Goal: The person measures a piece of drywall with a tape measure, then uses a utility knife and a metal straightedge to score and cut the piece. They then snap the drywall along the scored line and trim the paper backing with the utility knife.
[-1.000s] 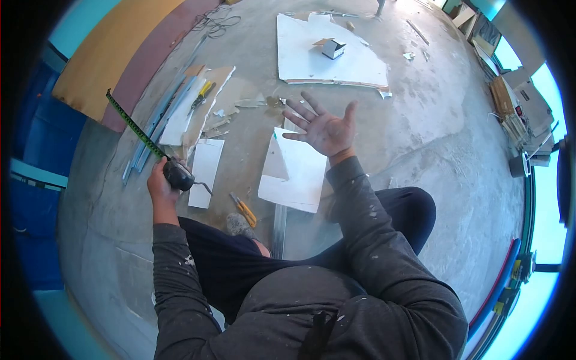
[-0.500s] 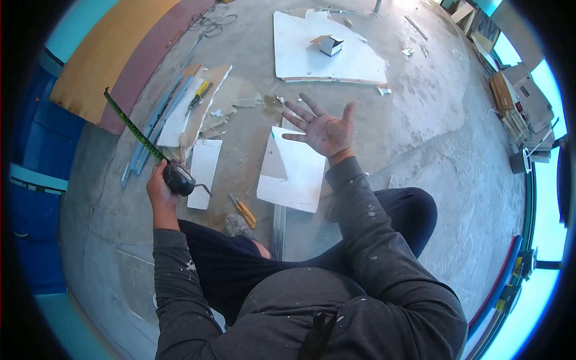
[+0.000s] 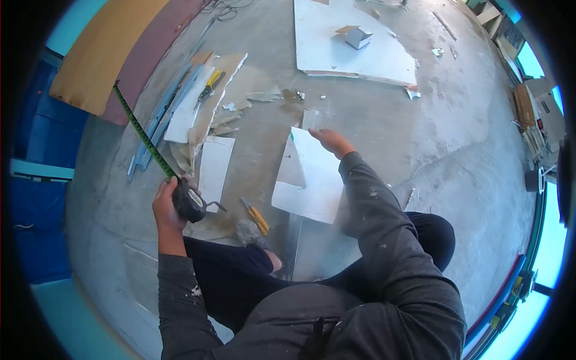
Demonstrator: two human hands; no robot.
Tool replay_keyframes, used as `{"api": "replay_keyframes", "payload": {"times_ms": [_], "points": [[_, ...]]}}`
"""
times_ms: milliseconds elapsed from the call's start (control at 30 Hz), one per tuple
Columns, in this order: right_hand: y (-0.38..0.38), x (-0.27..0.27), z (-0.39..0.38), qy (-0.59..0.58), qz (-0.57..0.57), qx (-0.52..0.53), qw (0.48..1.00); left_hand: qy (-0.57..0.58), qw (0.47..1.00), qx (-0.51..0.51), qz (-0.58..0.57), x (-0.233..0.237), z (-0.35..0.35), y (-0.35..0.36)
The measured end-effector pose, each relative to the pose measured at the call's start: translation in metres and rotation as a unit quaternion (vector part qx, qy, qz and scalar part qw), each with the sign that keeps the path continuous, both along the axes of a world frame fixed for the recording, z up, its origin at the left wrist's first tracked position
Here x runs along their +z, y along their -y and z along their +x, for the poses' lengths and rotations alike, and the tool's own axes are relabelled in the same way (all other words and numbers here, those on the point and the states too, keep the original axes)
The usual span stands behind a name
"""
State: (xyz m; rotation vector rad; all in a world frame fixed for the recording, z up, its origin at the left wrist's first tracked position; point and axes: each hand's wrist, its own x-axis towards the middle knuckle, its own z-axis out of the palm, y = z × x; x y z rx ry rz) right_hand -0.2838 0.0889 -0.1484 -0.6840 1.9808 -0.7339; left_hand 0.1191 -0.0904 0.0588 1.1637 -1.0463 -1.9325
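My left hand [image 3: 168, 207] is wrapped round a black tape measure [image 3: 189, 203], whose green blade [image 3: 141, 133] sticks out up and to the left. My right hand [image 3: 331, 141] is turned edge-on above the upper right of a white board piece [image 3: 312, 189]; its fingers look extended together, and no object shows in it. Under that board piece runs a metal channel [image 3: 291, 247]. A narrower white piece [image 3: 216, 165] lies below the tape measure's blade side, and a yellow-handled cutter [image 3: 257, 217] rests near my foot.
A large white sheet [image 3: 336, 57] with a small box [image 3: 358, 38] lies ahead. Metal strips [image 3: 157, 123] and board offcuts [image 3: 210, 114] with a yellow-handled tool [image 3: 210, 84] are at the left. A bucket [image 3: 533, 180] stands at the far right.
My right hand has turned from a spread, palm-up pose to edge-on and moved lower. The tape measure is slightly lower and further right. The view has shifted, so floor items appear further right.
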Motion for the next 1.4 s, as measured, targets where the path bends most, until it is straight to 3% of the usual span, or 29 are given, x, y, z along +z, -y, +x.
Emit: {"api": "replay_keyframes", "payload": {"times_ms": [33, 200, 500, 600, 800, 900, 1000, 1200, 1400], "points": [[0.004, -0.011, 0.001, -0.065, 0.033, -0.008, 0.997, 0.000, 1.000, -0.001, 0.008, -0.002, -0.001, 0.003], [0.026, -0.074, -0.014, -0.137, 0.107, 0.046, 0.984, 0.038, 0.999, -0.005, 0.025, -0.017, -0.007, 0.019], [0.034, -0.079, -0.022, -0.183, 0.152, 0.122, 0.964, 0.099, 0.995, 0.005, 0.022, -0.028, -0.026, 0.037], [0.036, -0.078, -0.028, -0.115, 0.125, 0.170, 0.971, 0.097, 0.995, -0.006, 0.025, -0.032, -0.028, 0.040], [0.017, -0.078, -0.022, -0.097, 0.017, 0.075, 0.992, 0.077, 0.996, -0.023, 0.025, -0.033, -0.033, 0.044], [-0.018, -0.098, -0.026, -0.105, -0.038, -0.145, 0.983, 0.064, 0.997, -0.023, 0.039, -0.032, -0.034, 0.039], [-0.050, -0.110, -0.024, -0.128, 0.002, -0.262, 0.956, 0.056, 0.997, -0.031, 0.045, -0.034, -0.026, 0.037], [-0.080, -0.144, -0.013, -0.174, 0.065, -0.335, 0.924, 0.049, 0.997, -0.053, 0.017, -0.025, -0.014, 0.026], [-0.093, -0.161, 0.008, -0.174, 0.085, -0.296, 0.935, 0.061, 0.998, -0.017, 0.011, -0.018, -0.007, 0.015]]}}
